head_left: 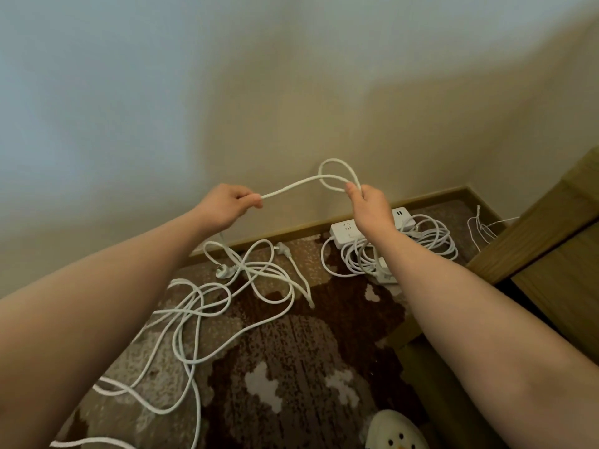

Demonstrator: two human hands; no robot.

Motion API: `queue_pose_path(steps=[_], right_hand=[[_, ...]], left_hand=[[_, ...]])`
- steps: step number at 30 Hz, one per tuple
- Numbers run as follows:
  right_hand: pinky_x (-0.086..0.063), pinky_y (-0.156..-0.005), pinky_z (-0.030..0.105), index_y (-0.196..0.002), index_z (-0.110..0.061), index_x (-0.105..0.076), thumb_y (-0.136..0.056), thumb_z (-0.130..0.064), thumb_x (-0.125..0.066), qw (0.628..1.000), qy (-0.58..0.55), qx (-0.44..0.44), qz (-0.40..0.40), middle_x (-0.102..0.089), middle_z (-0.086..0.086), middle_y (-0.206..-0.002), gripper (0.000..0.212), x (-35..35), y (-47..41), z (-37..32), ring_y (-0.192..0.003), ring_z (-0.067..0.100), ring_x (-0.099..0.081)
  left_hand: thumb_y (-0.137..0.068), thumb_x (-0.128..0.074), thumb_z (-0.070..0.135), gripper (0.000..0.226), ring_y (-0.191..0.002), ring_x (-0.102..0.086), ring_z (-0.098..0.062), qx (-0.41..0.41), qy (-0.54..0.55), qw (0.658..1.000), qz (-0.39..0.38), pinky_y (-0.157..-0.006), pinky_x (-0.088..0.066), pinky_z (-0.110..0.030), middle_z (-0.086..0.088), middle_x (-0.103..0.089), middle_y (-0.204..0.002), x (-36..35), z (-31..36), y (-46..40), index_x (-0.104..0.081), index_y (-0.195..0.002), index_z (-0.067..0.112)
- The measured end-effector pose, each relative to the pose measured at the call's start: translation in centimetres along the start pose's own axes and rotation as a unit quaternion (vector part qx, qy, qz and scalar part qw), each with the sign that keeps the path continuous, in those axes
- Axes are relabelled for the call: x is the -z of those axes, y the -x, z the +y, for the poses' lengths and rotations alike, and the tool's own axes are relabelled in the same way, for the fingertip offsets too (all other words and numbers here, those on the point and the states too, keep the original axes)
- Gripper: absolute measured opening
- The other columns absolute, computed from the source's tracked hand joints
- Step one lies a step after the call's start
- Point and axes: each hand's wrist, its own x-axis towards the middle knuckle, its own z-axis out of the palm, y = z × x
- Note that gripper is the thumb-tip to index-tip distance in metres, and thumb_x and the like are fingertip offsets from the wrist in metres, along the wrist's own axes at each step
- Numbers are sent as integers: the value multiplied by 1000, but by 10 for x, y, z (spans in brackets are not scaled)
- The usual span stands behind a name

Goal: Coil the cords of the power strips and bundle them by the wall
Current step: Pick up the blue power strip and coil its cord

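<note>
White cord (301, 183) pinched between left hand (227, 202) and right hand (369, 205)

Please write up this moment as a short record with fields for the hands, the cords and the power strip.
left hand: pinches one end of the raised cord
right hand: holds a small loop of the same cord
loose cords: spread uncoiled on the carpet
power strip: white, by the baseboard, with a coiled cord beside it
plugs: lying on the carpet

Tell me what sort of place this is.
Probably a room in a home: a patterned carpet against a plain wall with a baseboard, wooden furniture beside it, and a slipper.
</note>
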Motion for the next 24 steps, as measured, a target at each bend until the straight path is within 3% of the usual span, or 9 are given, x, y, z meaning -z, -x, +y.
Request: queue_pose_path(steps=[3,7,10,14,17,19,21,24], right_hand=[[-31,-55,35,-64,-21,-40,-99,-53,-42,999,1,-27,36,-43,-3,-60,48,0,-5,2,-58,20,-41],[-39,-61,34,-76,-19,-54,-99,-55,-39,990,-36,-100,89,-54,-1,-70,46,7,-15,9,-67,22,-52],[-38,-62,35,-76,-16,-54,-101,-51,-36,992,-28,-90,84,-53,0,-69,47,4,-17,13,-67,23,-51],[-31,-55,31,-71,-19,-46,-102,-41,-38,986,-140,-83,47,-44,-2,-66,39,-2,-10,5,-58,16,-39],[-26,-48,26,-75,-20,-43,-103,-34,-38,976,-201,-84,2,-39,-4,-64,32,-1,-5,0,-54,10,-32],[-27,-42,19,-79,-19,-42,-104,-31,-38,976,-208,-63,-33,-37,-4,-65,28,-2,-3,-4,-53,8,-30],[-27,-38,14,-85,-15,-43,-104,-30,-39,976,-206,-36,-62,-37,-3,-66,24,-5,-1,-6,-51,8,-31],[-28,-39,14,-86,-14,-46,-104,-30,-40,977,-197,-22,-84,-41,-2,-64,25,-8,1,-9,-49,6,-34]], left_hand=[[-95,-51,35,27,-54,-39,-13,38,59,998,7,-54,-34,-26,2,-47,-61,12,-20,4,-73,-92,19],[-98,-46,30,28,-53,-38,-14,34,53,998,-19,-53,-35,-26,-1,-46,-62,7,-17,15,-70,-99,15],[-98,-46,29,26,-51,-36,-12,27,105,993,39,-48,-34,-24,1,-43,-62,-3,7,16,-70,-94,18],[-95,-47,25,25,-41,-34,-8,12,225,971,83,-39,-29,-18,5,-42,-54,-21,64,5,-70,-84,20],[-95,-46,15,25,-44,-36,-15,102,208,971,57,-43,-31,-22,-7,-54,-67,-44,74,3,-69,-91,7],[-94,-49,11,22,-46,-40,-18,140,167,976,6,-47,-34,-24,-17,-62,-84,-59,71,7,-67,-83,7],[-92,-51,12,22,-51,-47,-23,133,125,983,-26,-50,-40,-26,-16,-63,-82,-71,69,7,-69,-81,5],[-92,-51,18,25,-67,-58,-24,96,109,989,-10,-68,-46,-28,-11,-67,-79,-81,71,2,-73,-87,8]])
